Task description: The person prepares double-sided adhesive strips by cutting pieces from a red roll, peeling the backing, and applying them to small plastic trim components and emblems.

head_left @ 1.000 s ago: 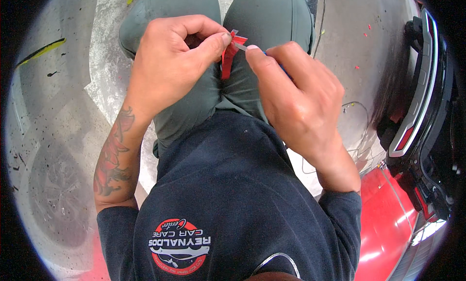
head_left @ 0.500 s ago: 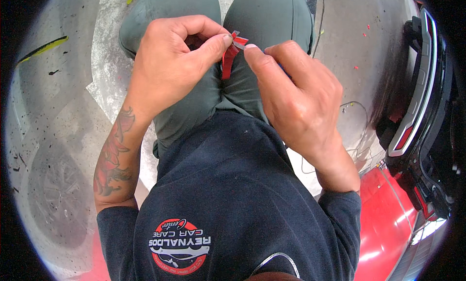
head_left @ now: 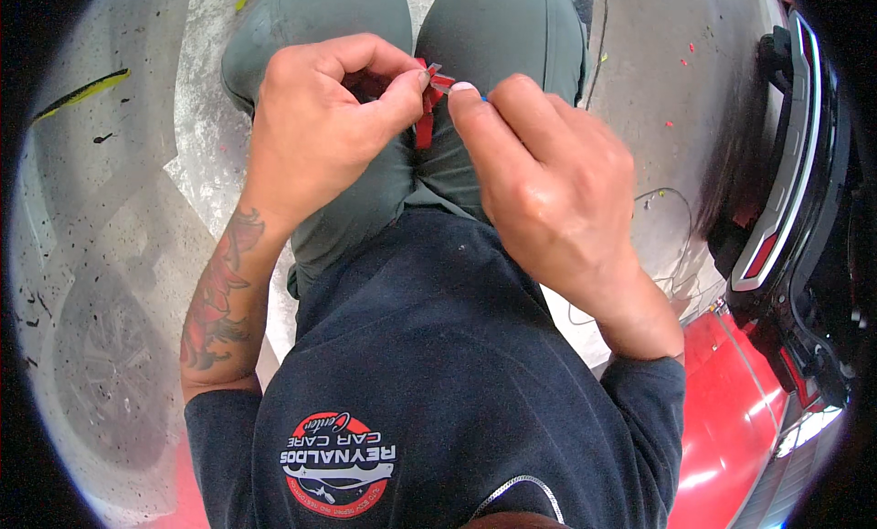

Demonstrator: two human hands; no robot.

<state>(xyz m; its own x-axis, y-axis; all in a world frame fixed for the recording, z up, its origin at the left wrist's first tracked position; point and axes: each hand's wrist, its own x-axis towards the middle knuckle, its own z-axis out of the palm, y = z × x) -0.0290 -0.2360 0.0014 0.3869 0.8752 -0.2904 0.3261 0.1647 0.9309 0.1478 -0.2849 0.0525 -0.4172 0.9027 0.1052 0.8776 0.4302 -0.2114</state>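
My left hand [head_left: 320,127] pinches a small red strip [head_left: 423,132] with a silvery edge between thumb and forefinger, and part of it hangs down over my green trousers [head_left: 484,36]. Just to its right, my right hand [head_left: 548,173] is closed round a thin blade tool [head_left: 482,99] with a blue handle, mostly hidden by my fingers. The tool's metal tip meets the strip beside my left thumb; whether it cuts into it I cannot tell.
A black vehicle part [head_left: 784,191] with silver trim and red reflectors stands at the right, above a red painted panel [head_left: 717,410]. A thin cord [head_left: 685,218] lies on the grey floor [head_left: 100,191], with dark and yellow scraps and bits of red around.
Both hands have shifted slightly leftward, and my right hand has turned a little, bringing the strip and blade tip a bit to the left. Both keep their grip.
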